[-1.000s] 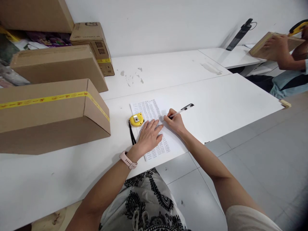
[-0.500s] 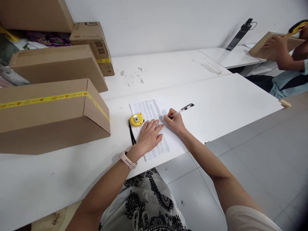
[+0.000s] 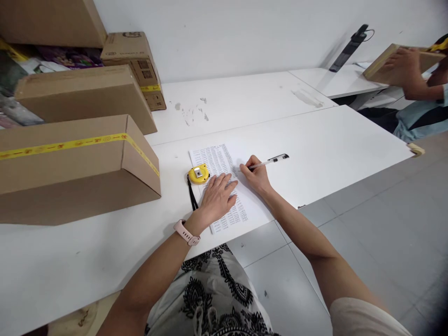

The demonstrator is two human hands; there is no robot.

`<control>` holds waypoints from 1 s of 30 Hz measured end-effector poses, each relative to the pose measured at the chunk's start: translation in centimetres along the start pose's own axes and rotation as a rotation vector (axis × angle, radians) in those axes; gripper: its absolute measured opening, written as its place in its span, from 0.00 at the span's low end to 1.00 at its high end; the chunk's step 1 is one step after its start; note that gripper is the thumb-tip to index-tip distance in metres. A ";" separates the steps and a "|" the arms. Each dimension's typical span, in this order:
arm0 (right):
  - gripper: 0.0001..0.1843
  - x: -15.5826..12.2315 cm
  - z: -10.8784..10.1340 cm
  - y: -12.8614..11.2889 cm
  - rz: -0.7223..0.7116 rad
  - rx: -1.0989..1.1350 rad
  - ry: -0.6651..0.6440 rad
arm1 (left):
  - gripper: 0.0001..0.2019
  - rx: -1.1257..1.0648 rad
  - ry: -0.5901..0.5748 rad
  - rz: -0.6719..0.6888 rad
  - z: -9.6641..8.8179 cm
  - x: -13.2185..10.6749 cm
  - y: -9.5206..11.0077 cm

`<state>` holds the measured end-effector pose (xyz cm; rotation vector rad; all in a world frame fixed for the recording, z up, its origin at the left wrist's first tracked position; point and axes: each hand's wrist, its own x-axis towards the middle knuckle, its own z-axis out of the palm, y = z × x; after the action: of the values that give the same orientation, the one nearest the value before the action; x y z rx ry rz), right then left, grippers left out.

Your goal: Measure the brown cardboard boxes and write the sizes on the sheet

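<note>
A sheet of paper (image 3: 241, 212) with columns of small handwriting lies on the white table near its front edge. My left hand (image 3: 217, 198) rests flat on it, fingers stretched out, covering part of the columns. Just beyond those fingers a yellow tape measure (image 3: 198, 173) sits on the sheet's left edge, its black strap (image 3: 192, 195) trailing toward my wrist. Closed around a pen (image 3: 271, 160) is my right hand (image 3: 257, 176), at the right side of the writing. The pen's tip points down-left at the paper; whether it touches is too small to tell.
Taped cardboard boxes (image 3: 80, 172) stand along the table's left side, with more stacked behind. A dark bottle (image 3: 349, 48) stands at the back right. Beyond the table's right end, another person's hand (image 3: 406, 65) holds a flat brown box (image 3: 380, 67).
My right hand has shifted slightly right with the pen, which now lies a little flatter. My left hand has stayed put. The other person's yellow tool has moved lower, behind the box.
</note>
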<state>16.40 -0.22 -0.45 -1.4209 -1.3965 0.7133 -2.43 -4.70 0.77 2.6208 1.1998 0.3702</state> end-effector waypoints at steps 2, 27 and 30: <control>0.08 0.3 -0.3 0.5 -0.076 -0.041 0.016 | 0.19 -0.017 0.074 0.008 -0.2 0.0 -0.1; 0.27 2.0 -0.8 3.4 -0.148 -0.335 0.117 | 0.17 -1.205 0.287 -0.511 -7.0 -5.5 2.1; 0.20 1.9 -0.9 1.8 -0.103 -0.321 0.102 | 0.19 -1.594 0.206 -0.574 -7.0 -10.9 5.1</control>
<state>18.22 1.70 -1.40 -1.5936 -1.5402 0.3553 -8.05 -15.54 7.54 0.8696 0.9310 0.9424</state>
